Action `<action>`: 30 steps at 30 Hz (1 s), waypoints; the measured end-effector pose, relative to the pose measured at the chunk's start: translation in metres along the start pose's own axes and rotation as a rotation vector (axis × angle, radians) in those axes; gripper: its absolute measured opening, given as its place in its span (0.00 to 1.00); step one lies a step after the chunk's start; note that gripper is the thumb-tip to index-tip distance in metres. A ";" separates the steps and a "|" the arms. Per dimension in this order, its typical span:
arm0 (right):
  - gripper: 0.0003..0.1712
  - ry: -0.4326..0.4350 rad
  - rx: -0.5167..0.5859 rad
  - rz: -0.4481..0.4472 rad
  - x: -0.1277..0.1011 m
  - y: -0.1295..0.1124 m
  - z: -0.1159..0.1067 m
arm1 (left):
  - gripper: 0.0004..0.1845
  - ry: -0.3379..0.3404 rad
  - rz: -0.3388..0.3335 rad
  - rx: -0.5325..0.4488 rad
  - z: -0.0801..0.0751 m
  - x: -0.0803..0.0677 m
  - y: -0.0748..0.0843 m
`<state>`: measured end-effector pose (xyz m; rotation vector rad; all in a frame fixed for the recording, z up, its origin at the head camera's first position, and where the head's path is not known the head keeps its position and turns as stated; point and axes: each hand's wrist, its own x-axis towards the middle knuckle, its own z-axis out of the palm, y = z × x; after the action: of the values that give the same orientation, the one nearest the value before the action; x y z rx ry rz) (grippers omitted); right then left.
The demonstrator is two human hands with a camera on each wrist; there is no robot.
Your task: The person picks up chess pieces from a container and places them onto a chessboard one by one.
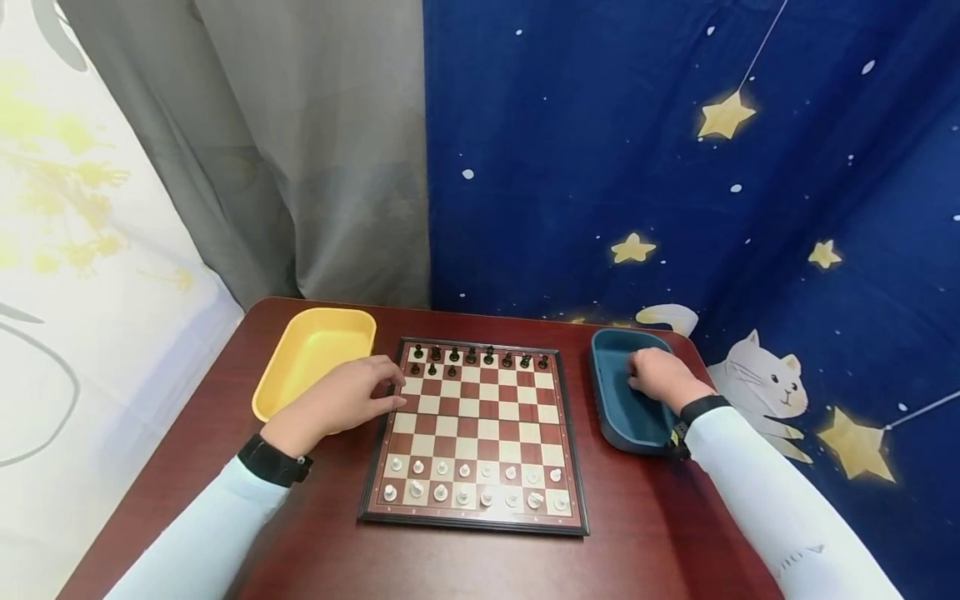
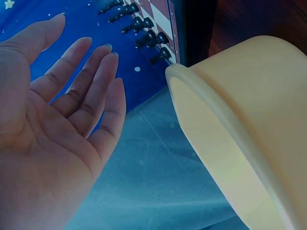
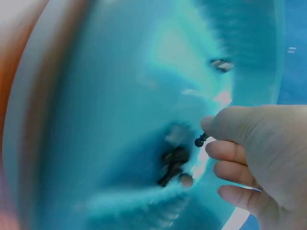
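Note:
In the head view, my right hand (image 1: pixel 660 375) reaches down into a dark teal tray (image 1: pixel 597 375) on the right. The right wrist view shows its thumb and finger pinching a small black chess piece (image 3: pixel 200 141), probably a pawn. More black pieces (image 3: pixel 173 163) lie blurred on the tray floor. My left hand (image 1: pixel 352 394) hovers at the left edge of the chessboard (image 1: pixel 468 408), its fingers relaxed and holding nothing. Black pieces (image 1: pixel 471 357) line the board's far row, with three more in front at the left. White pieces (image 1: pixel 463 496) fill two near rows.
A yellow tray (image 1: pixel 318 346) stands left of the board, close beside my left forearm. All of it rests on a dark red-brown table (image 1: pixel 322 533). A grey curtain (image 1: pixel 360 167) and a blue starry curtain (image 1: pixel 555 167) hang behind the table's far edge.

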<state>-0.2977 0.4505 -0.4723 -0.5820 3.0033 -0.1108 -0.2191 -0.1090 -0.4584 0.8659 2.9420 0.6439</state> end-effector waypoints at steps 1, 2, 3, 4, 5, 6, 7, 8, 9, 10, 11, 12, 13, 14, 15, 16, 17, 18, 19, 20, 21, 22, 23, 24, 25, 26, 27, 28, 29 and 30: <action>0.04 0.011 0.033 0.000 0.000 -0.002 -0.002 | 0.15 -0.002 -0.004 -0.002 0.000 -0.001 0.000; 0.01 0.023 0.070 0.001 -0.001 -0.005 -0.004 | 0.15 -0.004 -0.007 -0.002 0.000 -0.002 0.000; 0.02 0.034 0.107 0.006 -0.002 -0.009 -0.006 | 0.15 -0.003 -0.008 -0.001 0.000 -0.002 0.000; 0.04 0.042 0.144 0.013 -0.004 -0.014 -0.010 | 0.15 -0.003 -0.009 -0.002 0.001 -0.003 0.000; 0.05 0.054 0.176 0.019 -0.006 -0.019 -0.013 | 0.15 -0.001 -0.008 -0.002 0.000 -0.003 0.001; 0.06 0.064 0.211 0.028 -0.008 -0.025 -0.017 | 0.16 0.001 -0.004 -0.006 0.000 -0.004 0.001; 0.06 0.073 0.244 0.039 -0.011 -0.031 -0.020 | 0.16 0.002 0.001 -0.008 -0.001 -0.004 0.002; 0.06 0.088 0.274 0.042 -0.013 -0.038 -0.024 | 0.16 0.004 0.011 -0.010 -0.001 -0.003 0.003; 0.06 0.106 0.306 0.040 -0.016 -0.044 -0.027 | 0.16 0.005 0.023 -0.009 -0.002 -0.003 0.004; 0.06 0.121 0.340 0.036 -0.018 -0.051 -0.029 | 0.15 0.006 0.032 -0.010 -0.002 -0.002 0.005; 0.06 0.139 0.372 0.027 -0.020 -0.058 -0.031 | 0.15 0.011 0.046 -0.006 -0.002 -0.001 0.006; 0.07 0.153 0.403 0.018 -0.022 -0.066 -0.032 | 0.14 0.012 0.054 -0.009 -0.002 0.000 0.008; 0.07 0.165 0.430 0.007 -0.024 -0.073 -0.033 | 0.14 0.015 0.064 -0.006 -0.001 0.001 0.009; 0.07 0.174 0.461 -0.005 -0.025 -0.081 -0.034 | 0.13 0.017 0.070 -0.007 -0.001 0.003 0.012; 0.08 0.178 0.494 -0.011 -0.026 -0.089 -0.034 | 0.13 0.018 0.075 -0.004 0.000 0.004 0.015; 0.08 0.178 0.521 -0.015 -0.027 -0.098 -0.034 | 0.12 0.020 0.082 -0.011 0.000 0.007 0.018; 0.08 0.176 0.549 -0.020 -0.027 -0.106 -0.034 | 0.12 0.027 0.095 -0.010 0.002 0.010 0.021; 0.08 0.170 0.576 -0.021 -0.027 -0.115 -0.033 | 0.12 0.029 0.104 -0.012 0.003 0.013 0.026; 0.09 0.167 0.603 -0.027 -0.027 -0.124 -0.033 | 0.12 0.033 0.113 -0.011 0.004 0.017 0.031; 0.09 0.160 0.634 -0.033 -0.027 -0.133 -0.033 | 0.12 0.035 0.120 -0.013 0.005 0.021 0.038; 0.09 0.155 0.656 -0.042 -0.026 -0.141 -0.032 | 0.11 0.042 0.134 -0.006 0.008 0.025 0.044; 0.09 0.148 0.677 -0.057 -0.025 -0.149 -0.032 | 0.11 0.053 0.149 -0.001 0.011 0.030 0.050; 0.09 0.141 0.701 -0.075 -0.024 -0.156 -0.031 | 0.11 0.065 0.161 0.007 0.015 0.034 0.056; 0.09 0.137 0.716 -0.095 -0.023 -0.163 -0.030 | 0.11 0.074 0.171 0.005 0.019 0.039 0.063; 0.09 0.133 0.735 -0.117 -0.022 -0.170 -0.030 | 0.11 0.085 0.179 -0.004 0.023 0.043 0.069; 0.09 0.128 0.747 -0.137 -0.020 -0.176 -0.029 | 0.11 0.098 0.189 -0.013 0.027 0.046 0.074; 0.09 0.127 0.755 -0.155 -0.019 -0.182 -0.028 | 0.12 0.112 0.199 -0.025 0.031 0.050 0.079; 0.09 0.125 0.767 -0.171 -0.018 -0.187 -0.028 | 0.13 0.124 0.205 -0.047 0.035 0.052 0.083; 0.10 0.123 0.777 -0.183 -0.017 -0.192 -0.027 | 0.14 0.136 0.210 -0.074 0.037 0.053 0.087; 0.10 0.119 0.792 -0.195 -0.017 -0.196 -0.027 | 0.14 0.148 0.213 -0.099 0.040 0.054 0.091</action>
<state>-0.2122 0.2768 -0.4278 -0.7589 2.6457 -1.2943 -0.2130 0.0035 -0.4541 1.1808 2.9371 0.8921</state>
